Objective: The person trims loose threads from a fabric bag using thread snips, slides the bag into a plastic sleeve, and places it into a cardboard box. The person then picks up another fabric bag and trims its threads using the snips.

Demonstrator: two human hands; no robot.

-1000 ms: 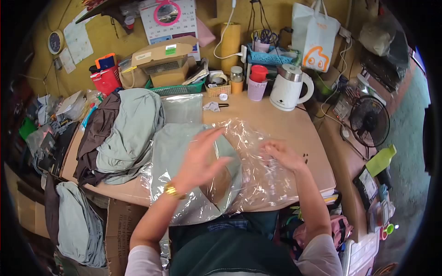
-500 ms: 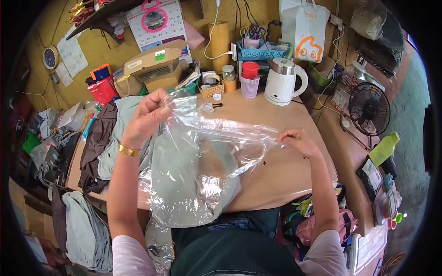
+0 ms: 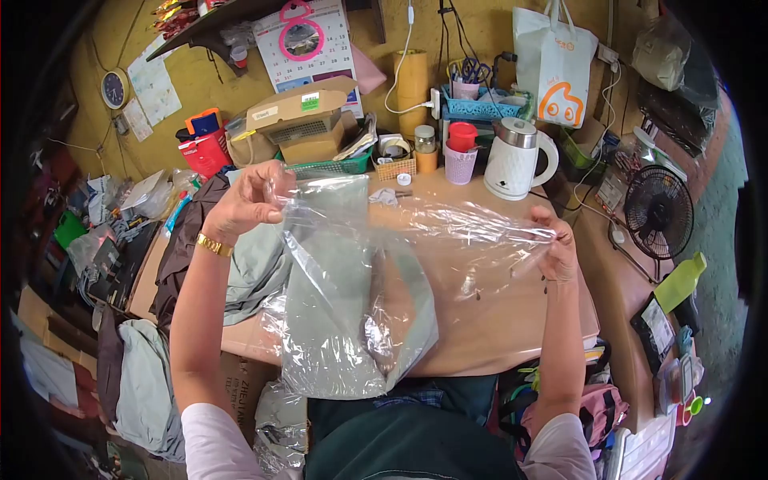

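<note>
A clear plastic bag (image 3: 472,236) is stretched between my two hands above the table. My left hand (image 3: 252,204) pinches its upper left part. At the far right, my right hand (image 3: 556,244) grips a gathered end of the film. Pale grey-green folded fabric (image 3: 328,304) shows through the plastic on the left, with a bent strip of it looping to the right; its lower end reaches the table's front edge. Beside my left forearm lies more grey-green cloth (image 3: 252,284) in a loose heap, next to dark brown cloth (image 3: 188,248).
The brown table (image 3: 512,336) carries a white kettle (image 3: 516,160), a pink cup (image 3: 458,164), a wicker basket (image 3: 396,166) and a cardboard box (image 3: 304,116) at the back. A black fan (image 3: 658,212) stands to the right. Clothes (image 3: 148,392) hang at the lower left.
My right hand has moved right and turned, pulling the film out wider. My left hand has come slightly lower. The whole view has shifted a little.
</note>
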